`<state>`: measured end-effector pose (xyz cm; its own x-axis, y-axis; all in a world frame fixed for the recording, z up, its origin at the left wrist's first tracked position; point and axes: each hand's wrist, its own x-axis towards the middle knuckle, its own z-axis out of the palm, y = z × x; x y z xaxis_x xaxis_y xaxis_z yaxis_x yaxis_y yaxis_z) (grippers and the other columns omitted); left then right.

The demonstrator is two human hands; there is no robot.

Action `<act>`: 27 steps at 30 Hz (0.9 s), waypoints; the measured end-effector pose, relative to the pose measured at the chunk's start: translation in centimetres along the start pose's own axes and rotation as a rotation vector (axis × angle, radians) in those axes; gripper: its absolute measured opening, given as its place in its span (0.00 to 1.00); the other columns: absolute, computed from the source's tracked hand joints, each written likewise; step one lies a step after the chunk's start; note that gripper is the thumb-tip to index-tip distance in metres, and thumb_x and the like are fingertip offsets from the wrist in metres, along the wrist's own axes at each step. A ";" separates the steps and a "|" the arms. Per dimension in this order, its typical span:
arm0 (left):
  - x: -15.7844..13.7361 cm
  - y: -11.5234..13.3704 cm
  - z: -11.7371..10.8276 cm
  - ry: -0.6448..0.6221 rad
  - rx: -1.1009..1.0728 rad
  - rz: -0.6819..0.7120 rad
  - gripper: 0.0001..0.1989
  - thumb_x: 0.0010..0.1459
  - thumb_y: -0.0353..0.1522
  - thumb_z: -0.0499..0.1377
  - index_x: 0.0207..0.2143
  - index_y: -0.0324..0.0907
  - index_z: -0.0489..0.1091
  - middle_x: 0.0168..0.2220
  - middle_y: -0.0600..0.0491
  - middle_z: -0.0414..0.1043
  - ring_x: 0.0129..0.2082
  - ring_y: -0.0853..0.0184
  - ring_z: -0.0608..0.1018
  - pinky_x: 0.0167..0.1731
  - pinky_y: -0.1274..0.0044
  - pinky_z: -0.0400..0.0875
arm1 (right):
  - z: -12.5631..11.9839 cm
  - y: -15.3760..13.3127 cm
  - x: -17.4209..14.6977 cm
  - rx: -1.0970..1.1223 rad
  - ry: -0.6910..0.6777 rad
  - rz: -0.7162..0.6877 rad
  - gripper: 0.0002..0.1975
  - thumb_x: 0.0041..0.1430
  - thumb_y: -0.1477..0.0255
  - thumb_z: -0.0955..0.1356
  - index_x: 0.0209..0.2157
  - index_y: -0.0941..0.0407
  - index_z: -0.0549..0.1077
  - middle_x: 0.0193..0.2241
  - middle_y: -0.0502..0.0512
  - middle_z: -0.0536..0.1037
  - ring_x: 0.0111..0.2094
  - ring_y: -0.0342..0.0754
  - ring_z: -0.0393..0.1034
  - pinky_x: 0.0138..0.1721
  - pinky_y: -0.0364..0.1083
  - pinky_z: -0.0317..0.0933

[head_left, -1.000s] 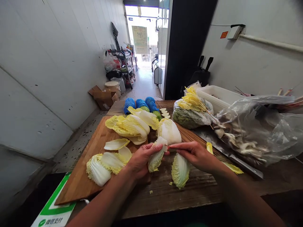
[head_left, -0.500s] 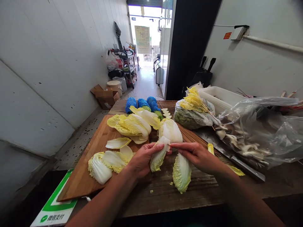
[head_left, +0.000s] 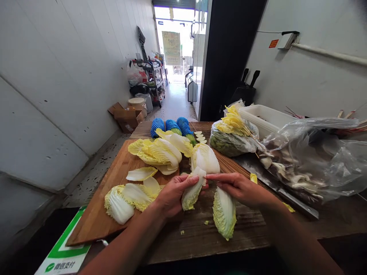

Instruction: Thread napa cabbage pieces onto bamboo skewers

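My left hand (head_left: 179, 193) is closed on a napa cabbage leaf (head_left: 192, 194), thumb on its pale stem end, with the frilled yellow-green tip pointing down. My right hand (head_left: 236, 187) is closed in a pinch around a thin skewer (head_left: 208, 177), mostly hidden by the fingers, at the edge of that stem end. Just under my right hand hangs a second cabbage leaf (head_left: 225, 214), tip down; how its upper end is held is hidden. Behind both hands sits a pale cabbage piece (head_left: 205, 158).
More cabbage leaves (head_left: 157, 152) lie on a wooden cutting board (head_left: 99, 214) at left. Blue-netted vegetables (head_left: 172, 125) stand behind. Skewers (head_left: 232, 164), a knife (head_left: 301, 204), a bag with skewered yellow leaves (head_left: 233, 131) and mushrooms in plastic (head_left: 292, 175) occupy the right.
The leaf under my right hand has swung slightly right and turned. Both hands keep nearly the same position at the stem of the left-hand leaf. The whole view has shifted a little.
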<state>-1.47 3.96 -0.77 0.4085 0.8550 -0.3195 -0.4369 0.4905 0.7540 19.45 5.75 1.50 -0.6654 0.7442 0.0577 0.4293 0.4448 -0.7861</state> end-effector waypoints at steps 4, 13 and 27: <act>-0.1 -0.1 0.2 0.026 0.026 0.031 0.11 0.48 0.31 0.64 0.33 0.31 0.75 0.30 0.43 0.77 0.28 0.68 0.77 0.31 0.80 0.71 | -0.1 0.1 0.0 -0.018 -0.006 -0.011 0.19 0.60 0.75 0.60 0.52 0.53 0.68 0.40 0.51 0.78 0.37 0.46 0.71 0.40 0.44 0.65; -0.1 -0.3 0.3 0.000 -0.008 0.014 0.12 0.44 0.31 0.66 0.32 0.32 0.75 0.29 0.43 0.77 0.27 0.66 0.77 0.32 0.78 0.71 | -0.6 0.7 -0.2 0.029 -0.063 -0.065 0.19 0.61 0.75 0.60 0.53 0.53 0.67 0.47 0.52 0.75 0.45 0.47 0.70 0.48 0.46 0.62; 0.2 -0.9 0.0 -0.013 0.037 0.075 0.12 0.46 0.34 0.65 0.31 0.33 0.76 0.28 0.45 0.76 0.27 0.68 0.76 0.30 0.80 0.68 | -0.5 0.4 -0.2 0.000 -0.032 -0.053 0.19 0.61 0.75 0.60 0.53 0.52 0.67 0.47 0.51 0.74 0.46 0.48 0.69 0.50 0.47 0.62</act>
<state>-1.00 3.66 -1.45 0.3858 0.8869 -0.2542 -0.4369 0.4183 0.7964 20.04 6.03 1.53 -0.7061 0.7036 0.0798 0.3928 0.4830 -0.7826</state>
